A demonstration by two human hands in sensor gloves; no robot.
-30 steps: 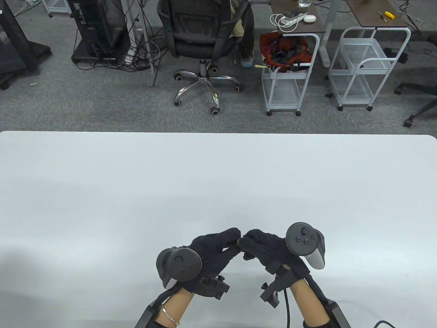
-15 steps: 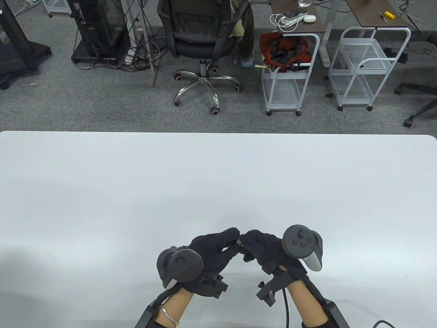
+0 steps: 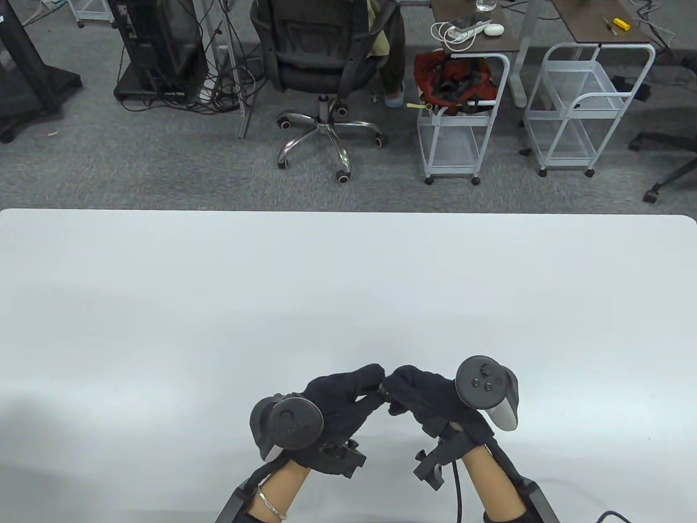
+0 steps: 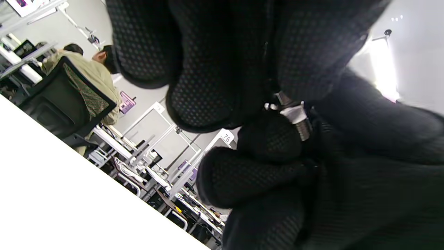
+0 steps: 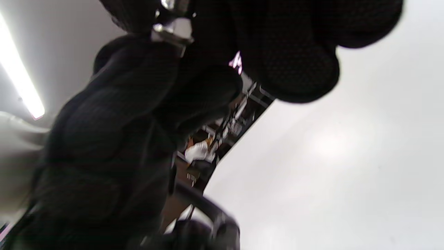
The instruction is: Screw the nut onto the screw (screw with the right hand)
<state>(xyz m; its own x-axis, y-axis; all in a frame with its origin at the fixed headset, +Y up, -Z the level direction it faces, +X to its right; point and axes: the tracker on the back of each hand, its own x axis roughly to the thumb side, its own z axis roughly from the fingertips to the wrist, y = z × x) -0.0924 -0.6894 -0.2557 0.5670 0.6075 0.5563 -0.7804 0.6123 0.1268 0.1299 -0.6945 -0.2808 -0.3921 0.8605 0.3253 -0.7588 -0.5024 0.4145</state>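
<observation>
Since half a second earlier my right hand (image 3: 422, 395) had rolled slightly. Both hands' fingertips met above the white table (image 3: 348, 283), my left hand (image 3: 340, 400) pinching the screw (image 4: 301, 122), my right fingers closed on its nut (image 4: 292, 114); office chair (image 3: 326, 60) beyond.

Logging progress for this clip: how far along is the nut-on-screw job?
Done: the silver metal nut sits on the threaded metal screw. In hand: left hand and right hand pinch the pair together above the white table. Left: more turning, since bare thread shows beside the nut.
</observation>
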